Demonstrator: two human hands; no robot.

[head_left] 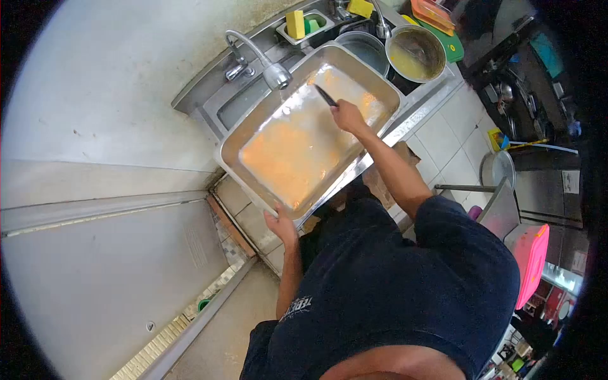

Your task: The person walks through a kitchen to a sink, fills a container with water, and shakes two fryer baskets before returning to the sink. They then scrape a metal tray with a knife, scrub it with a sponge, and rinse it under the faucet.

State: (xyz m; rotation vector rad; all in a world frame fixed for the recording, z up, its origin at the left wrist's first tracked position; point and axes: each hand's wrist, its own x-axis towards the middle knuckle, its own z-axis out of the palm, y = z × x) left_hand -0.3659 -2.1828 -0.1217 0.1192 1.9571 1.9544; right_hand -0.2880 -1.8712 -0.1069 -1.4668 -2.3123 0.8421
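While bracing the large rectangular metal pan (375, 79) across the steel sink counter (406, 124), with its left end reaching past the counter's left edge, clamps the left hand (282, 227) on its left rim, close to the front corner. Closes the right hand (348, 116) around the handle of a narrow dark-bladed tool (326, 95), angling the blade over the right half of the pan, toward the back rim; cannot tell whether the tip touches the pan floor. Shows cloudy liquid and orange residue (272, 149) across that floor, densest toward the left end. Hangs over the back rim with a curved silver faucet (277, 76). Farther back, along the counter's rear edge, holds an upright yellow sponge (295, 24) and a green sponge (312, 26) in a small metal tray. Beyond the pan's back right corner, carries a round metal pot (364, 48), then, toward the right, another with yellowish liquid (410, 64), just beside a green board (453, 48).
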